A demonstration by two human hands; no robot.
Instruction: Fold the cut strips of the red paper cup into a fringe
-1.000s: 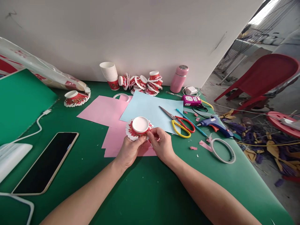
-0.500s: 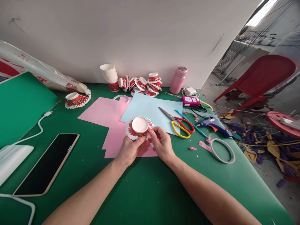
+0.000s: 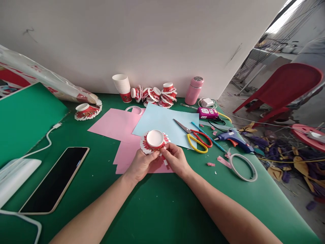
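Observation:
A red and white paper cup (image 3: pixel 155 139), its wall cut into strips that fan outward, is held base up over the paper sheets. My left hand (image 3: pixel 141 164) grips its near left side, thumb on the strips. My right hand (image 3: pixel 175 158) pinches strips at the near right edge, its thumb close to the left one. Pink paper (image 3: pixel 127 154) lies below the hands, with a light blue sheet (image 3: pixel 165 118) beyond. Scissors with red and yellow handles (image 3: pixel 194 137) rest to the right of the cup. The undersides of the strips are hidden by my fingers.
Several cut cups (image 3: pixel 154 95) and a cup stack (image 3: pixel 122 88) stand by the wall, near a pink bottle (image 3: pixel 194 90). Rightward lie a blue glue gun (image 3: pixel 235 139) and a tape roll (image 3: pixel 243 167). Leftward are a phone (image 3: pixel 56 179) and another cut cup (image 3: pixel 86 111).
My right fingers have moved slightly inward along the cup's strips, closer to the left thumb. The whole view has shifted a little; the cup remains in both hands.

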